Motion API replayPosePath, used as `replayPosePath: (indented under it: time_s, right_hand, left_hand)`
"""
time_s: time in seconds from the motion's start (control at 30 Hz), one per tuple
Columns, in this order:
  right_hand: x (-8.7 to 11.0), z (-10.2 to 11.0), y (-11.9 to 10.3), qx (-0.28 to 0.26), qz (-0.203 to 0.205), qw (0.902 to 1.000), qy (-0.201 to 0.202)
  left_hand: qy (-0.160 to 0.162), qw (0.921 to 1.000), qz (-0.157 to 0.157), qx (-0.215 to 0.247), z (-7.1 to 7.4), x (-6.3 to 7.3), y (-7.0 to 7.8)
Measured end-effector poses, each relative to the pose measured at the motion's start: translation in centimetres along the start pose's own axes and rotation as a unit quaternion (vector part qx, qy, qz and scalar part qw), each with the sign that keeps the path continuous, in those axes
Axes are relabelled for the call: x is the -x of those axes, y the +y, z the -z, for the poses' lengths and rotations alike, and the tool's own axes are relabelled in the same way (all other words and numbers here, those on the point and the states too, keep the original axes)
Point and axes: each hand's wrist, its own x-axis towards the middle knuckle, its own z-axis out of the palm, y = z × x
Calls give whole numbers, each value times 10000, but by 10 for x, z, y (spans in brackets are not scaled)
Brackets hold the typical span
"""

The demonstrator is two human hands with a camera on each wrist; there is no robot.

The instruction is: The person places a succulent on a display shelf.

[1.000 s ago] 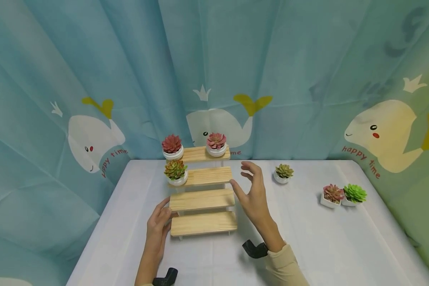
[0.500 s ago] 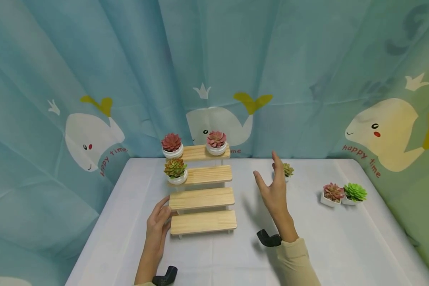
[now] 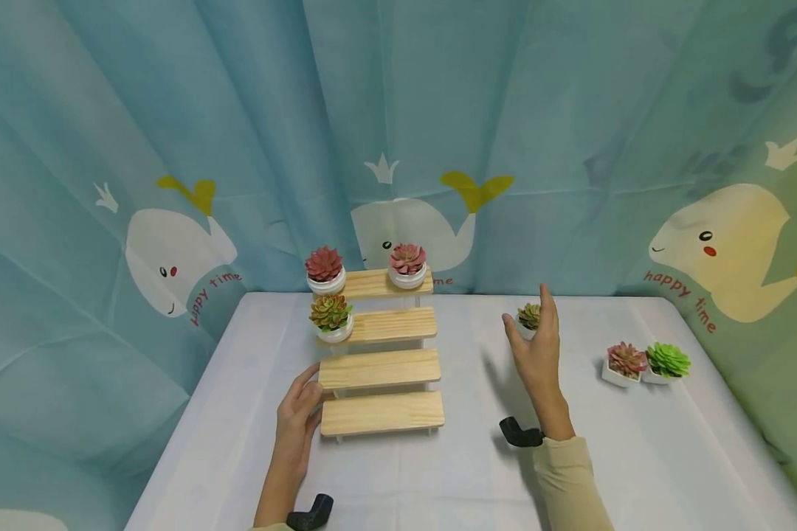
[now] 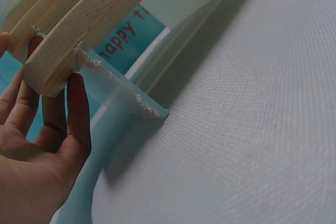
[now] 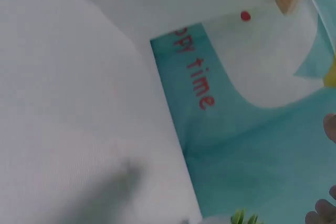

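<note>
Fingers wide, the right hand (image 3: pixel 539 358) partly hides a dull-green succulent in a round white pot (image 3: pixel 528 317) near the white table's (image 3: pixel 465 464) far edge. The left hand (image 3: pixel 297 414) grips a four-tier wooden stand (image 3: pixel 380 369); a lime-green succulent (image 3: pixel 667 360) sits near the right edge.

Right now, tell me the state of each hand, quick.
Left hand: holding the rack by its left side.
Right hand: open, fingers spread, holding nothing, near the lone plant.
</note>
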Motion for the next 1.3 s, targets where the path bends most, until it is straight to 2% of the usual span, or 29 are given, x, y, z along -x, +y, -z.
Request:
replayPosePath:
  time_s: [0.23, 0.5, 0.7, 0.93, 1.1, 1.3]
  right_hand:
    - [2, 13, 18, 29, -347, 9993, 126]
    - [0, 19, 39, -110, -1105, 9938, 81]
    - [-1, 20, 46, -587, -1861, 9805, -214]
    - [2, 18, 51, -893, -2489, 9635, -412]
    - [1, 18, 55, -978, -2795, 9537, -525]
    - [0, 20, 59, -953, -2898, 9504, -612]
  left_hand:
    - [-19, 10000, -65, -36, 0, 4, 1]
    - [14, 9999, -73, -93, -2, 4, 3]
    - [15, 9999, -101, -20, -2, 4, 3]
    - [46, 9997, -20, -232, -3, 3, 2]
    - [51, 9998, 6, -207, -2, 2, 1]
    - [10, 9999, 9, -140, -1, 0, 1]
